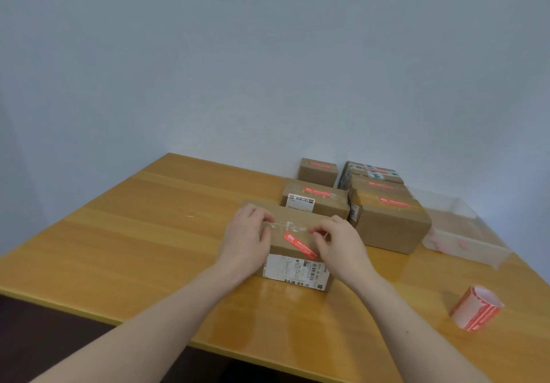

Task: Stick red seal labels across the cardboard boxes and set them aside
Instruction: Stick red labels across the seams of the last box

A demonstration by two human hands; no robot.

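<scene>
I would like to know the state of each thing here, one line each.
Near box: closed, held by both hands.
Red label: lying slanted on its top.
Left hand: gripping the box.
Right hand: fingers pinching the label's end.
Label roll: standing untouched.
Far boxes: already labelled.

A single wide-angle head view looks forward and down from the near edge of the wooden surface (148, 233) toward the far wall (208, 55). Both forearms reach in from below; the wall fills the upper half.
</scene>
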